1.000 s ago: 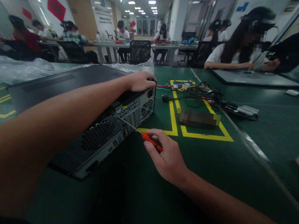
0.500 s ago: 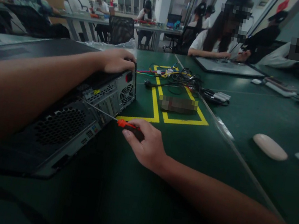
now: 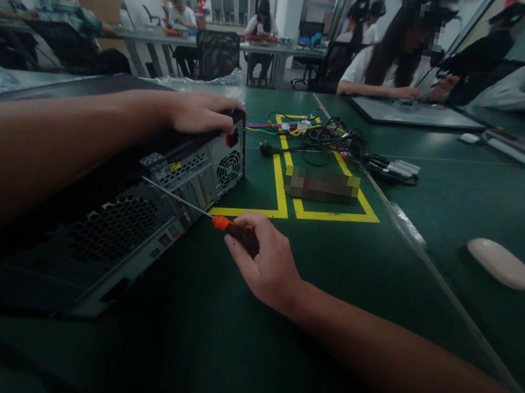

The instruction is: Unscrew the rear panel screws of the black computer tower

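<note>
A black computer case lies at left on the table, its grey back panel facing me with a fan grille and a honeycomb vent. My left hand rests flat on its top by the far corner, thumb apart from the fingers and reaching over the panel edge. My right hand is closed around a screwdriver with an orange and black handle. The long thin shaft points left, its tip at the back panel near a yellow sticker. My left forearm hides part of the case.
Beyond the case, tangled cables and a blurred-out block lie by yellow tape on the green table. A pale oval object sits at right. A co-worker sits across with a flat panel.
The view has shifted slightly, so most things appear farther right. My left thumb now stands farther from the fingers. My right hand keeps the screwdriver tip at about the same place on the panel.
</note>
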`<state>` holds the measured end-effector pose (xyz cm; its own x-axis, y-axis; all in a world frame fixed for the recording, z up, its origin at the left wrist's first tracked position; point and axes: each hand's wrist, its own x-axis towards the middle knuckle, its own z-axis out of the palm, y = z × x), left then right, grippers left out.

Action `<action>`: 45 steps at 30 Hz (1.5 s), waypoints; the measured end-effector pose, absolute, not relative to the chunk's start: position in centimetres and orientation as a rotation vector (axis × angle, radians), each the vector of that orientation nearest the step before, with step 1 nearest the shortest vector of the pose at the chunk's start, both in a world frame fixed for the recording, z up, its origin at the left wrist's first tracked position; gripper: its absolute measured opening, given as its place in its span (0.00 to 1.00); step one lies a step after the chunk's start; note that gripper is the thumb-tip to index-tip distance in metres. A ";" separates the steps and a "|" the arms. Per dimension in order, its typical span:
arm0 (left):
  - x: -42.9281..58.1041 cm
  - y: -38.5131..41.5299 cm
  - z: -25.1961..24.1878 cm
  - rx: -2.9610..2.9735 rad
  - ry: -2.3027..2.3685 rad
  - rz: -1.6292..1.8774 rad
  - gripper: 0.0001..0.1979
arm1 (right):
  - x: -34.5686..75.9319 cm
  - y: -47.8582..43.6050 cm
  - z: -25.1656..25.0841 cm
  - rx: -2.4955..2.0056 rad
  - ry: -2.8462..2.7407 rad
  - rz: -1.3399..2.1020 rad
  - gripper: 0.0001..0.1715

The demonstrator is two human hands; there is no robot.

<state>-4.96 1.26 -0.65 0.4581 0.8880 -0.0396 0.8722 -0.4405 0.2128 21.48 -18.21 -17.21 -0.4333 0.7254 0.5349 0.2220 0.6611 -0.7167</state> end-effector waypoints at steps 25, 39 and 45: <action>-6.5 -1.3 -1.3 2.587 1.632 0.422 0.38 | 21.4 -18.1 -17.5 -0.688 -1.934 0.601 0.11; -5.3 -3.0 -0.5 2.616 1.694 0.351 0.35 | 21.5 -18.2 -16.9 -0.779 -1.967 0.666 0.16; -4.9 -3.4 -0.2 2.599 1.747 0.312 0.38 | 21.5 -18.2 -17.2 -0.744 -1.945 0.696 0.11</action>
<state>-4.94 -3.37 -0.16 0.3639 0.9164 0.1669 0.9175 -0.3836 0.1055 21.52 -18.16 -17.17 -0.4026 0.7328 0.5486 0.2184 0.6589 -0.7198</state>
